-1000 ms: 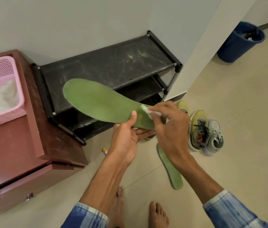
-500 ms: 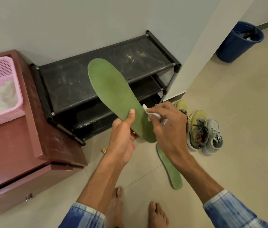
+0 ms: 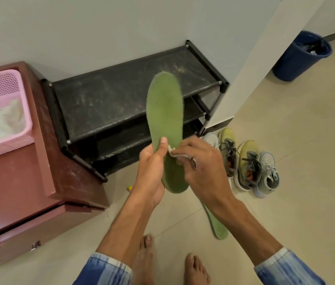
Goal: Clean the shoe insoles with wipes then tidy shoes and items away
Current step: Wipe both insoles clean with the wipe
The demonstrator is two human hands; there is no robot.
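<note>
While the left hand (image 3: 152,167) grips a green insole (image 3: 165,108) by its lower half, thumb laid flat on the face and fingers wrapped behind, the right hand (image 3: 201,167) pinches a small white wipe (image 3: 172,152) against that same face, just beside the thumb. The insole stands almost upright in front of the black shoe rack (image 3: 111,95), toe end up and heel end down by the left palm.

This looks like the wiping step on one of the insoles, with the tidying not yet begun. A second green insole (image 3: 218,225) lies on the floor, partly hidden under the right forearm. Two pairs of sneakers, a yellow-and-grey pair (image 3: 249,165) and a pale blue pair (image 3: 268,175), stand side by side just right of the rack.

The wipe sits around mid-length, so the next move probably calls for a long stroke up toward the toe. The thin insole would likely bend under pressure, so the left hand needs to brace it from behind. The part under the left thumb will need a change of grip to reach.

Both forearms reach forward from blue sleeves and meet at the insole, the right wrist bent inward across it.
</note>
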